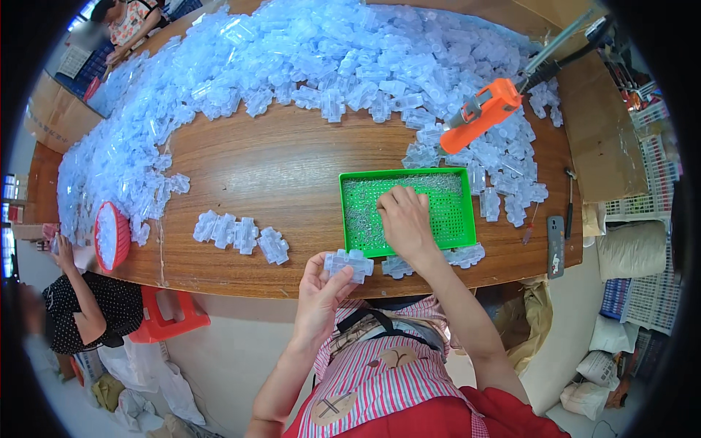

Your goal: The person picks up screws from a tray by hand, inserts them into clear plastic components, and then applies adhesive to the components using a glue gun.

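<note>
My left hand (pixel 321 288) holds a clear plastic part (pixel 349 263) at the table's near edge. My right hand (pixel 404 221) rests palm down inside a green tray (pixel 354 186), fingers bent over the many small metal pieces lying in it; whether it pinches one is hidden. Three or so clear plastic parts (pixel 241 235) lie in a row on the wood to the left of my left hand. An orange powered screwdriver (pixel 482 111) hangs above the tray's far right corner.
A huge heap of clear plastic parts (pixel 307 55) curves round the wooden table (pixel 277 168). A red basket (pixel 111 235) stands at the left edge beside a seated person (pixel 87 306). Another person (pixel 128 22) sits far left. A phone (pixel 556 244) lies at the right.
</note>
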Action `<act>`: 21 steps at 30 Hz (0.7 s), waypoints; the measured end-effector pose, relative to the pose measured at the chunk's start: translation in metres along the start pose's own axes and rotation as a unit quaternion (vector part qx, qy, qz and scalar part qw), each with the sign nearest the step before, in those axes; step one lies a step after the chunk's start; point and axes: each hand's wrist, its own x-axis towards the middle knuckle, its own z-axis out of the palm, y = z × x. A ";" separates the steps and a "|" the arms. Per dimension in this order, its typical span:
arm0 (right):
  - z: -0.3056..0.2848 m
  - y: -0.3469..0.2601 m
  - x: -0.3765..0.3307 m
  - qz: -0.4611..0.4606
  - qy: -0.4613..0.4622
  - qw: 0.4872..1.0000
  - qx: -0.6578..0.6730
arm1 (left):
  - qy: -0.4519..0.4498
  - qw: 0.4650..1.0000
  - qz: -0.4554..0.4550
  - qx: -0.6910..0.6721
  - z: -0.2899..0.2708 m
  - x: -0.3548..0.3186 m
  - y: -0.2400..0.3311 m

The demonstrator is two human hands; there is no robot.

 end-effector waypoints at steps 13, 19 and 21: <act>-0.008 0.002 -0.003 0.001 0.019 1.000 0.020 | -0.004 0.998 -0.024 -0.052 -0.006 0.000 -0.026; -0.010 0.003 0.000 0.017 -0.040 0.999 0.016 | 0.010 0.998 -0.011 -0.058 -0.007 0.005 -0.039; -0.015 0.004 -0.003 0.006 0.013 0.996 0.084 | 0.012 0.998 -0.006 -0.067 -0.007 0.006 -0.041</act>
